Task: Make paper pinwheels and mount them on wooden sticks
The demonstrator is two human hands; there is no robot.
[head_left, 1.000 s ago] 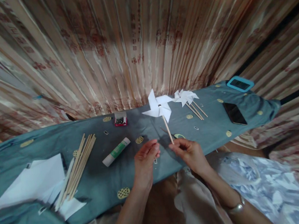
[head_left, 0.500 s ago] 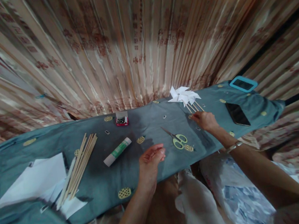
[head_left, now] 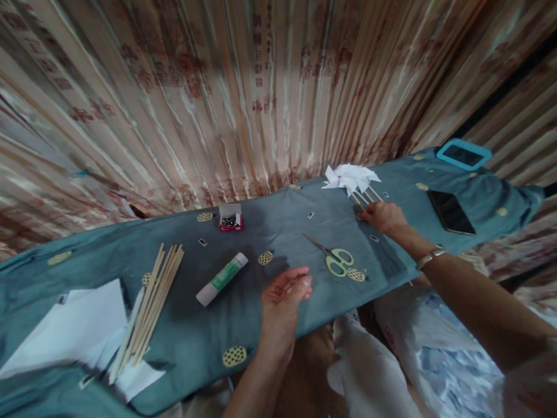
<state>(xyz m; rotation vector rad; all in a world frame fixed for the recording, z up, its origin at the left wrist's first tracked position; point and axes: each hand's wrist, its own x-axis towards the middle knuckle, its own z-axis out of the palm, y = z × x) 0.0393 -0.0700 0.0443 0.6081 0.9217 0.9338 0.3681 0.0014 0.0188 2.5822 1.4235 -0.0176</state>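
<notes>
A cloth-covered table (head_left: 414, 254) carried paper pinwheels (head_left: 350, 178) just beyond the right grip (head_left: 385, 217), scissors (head_left: 333, 258) between both grips, and a glue stick (head_left: 222, 279), skewers (head_left: 151, 304) and paper sheets (head_left: 66, 330) past the left grip (head_left: 283, 296).

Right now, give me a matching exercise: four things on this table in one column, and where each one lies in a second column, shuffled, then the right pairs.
Things:
1. glue stick
2. scissors
3. paper pinwheels
4. wooden sticks

Places:
A. far side, just beyond the right hand
B. partly on the white paper
C. between the two hands, right of the left hand
D. between the wooden sticks and the left hand

Pairs: 1-D, 2-C, 3-A, 4-B
</notes>
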